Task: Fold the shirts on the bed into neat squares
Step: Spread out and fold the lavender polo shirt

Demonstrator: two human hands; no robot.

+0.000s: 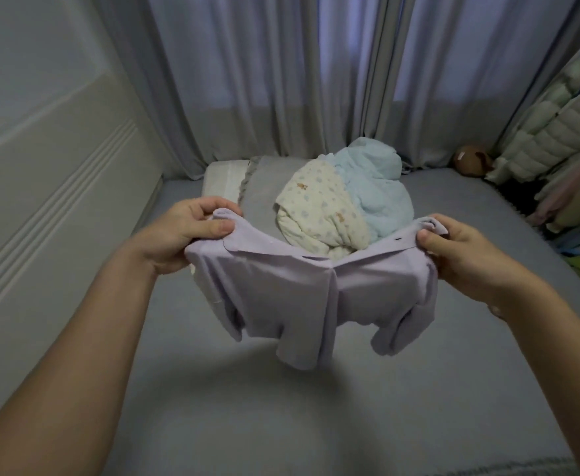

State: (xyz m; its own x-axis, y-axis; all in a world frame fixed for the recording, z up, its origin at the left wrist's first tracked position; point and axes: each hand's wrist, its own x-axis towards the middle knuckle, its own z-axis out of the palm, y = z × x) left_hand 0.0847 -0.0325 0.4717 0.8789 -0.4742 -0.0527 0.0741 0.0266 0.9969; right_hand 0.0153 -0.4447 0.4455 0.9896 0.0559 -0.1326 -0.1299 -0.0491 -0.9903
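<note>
Gripping opposite top corners, the left hand [192, 228] and right hand [460, 249] are clenched on a lilac shirt [302, 286], held hanging above the bed [281, 407]. A bundled quilt [347, 204] is seen just behind the shirt.

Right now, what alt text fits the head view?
Two bare hands, left hand and right hand, hold a lilac shirt stretched by its top edge above a grey bed. Behind it lies a bundle of cream and pale blue bedding, before grey curtains.
</note>
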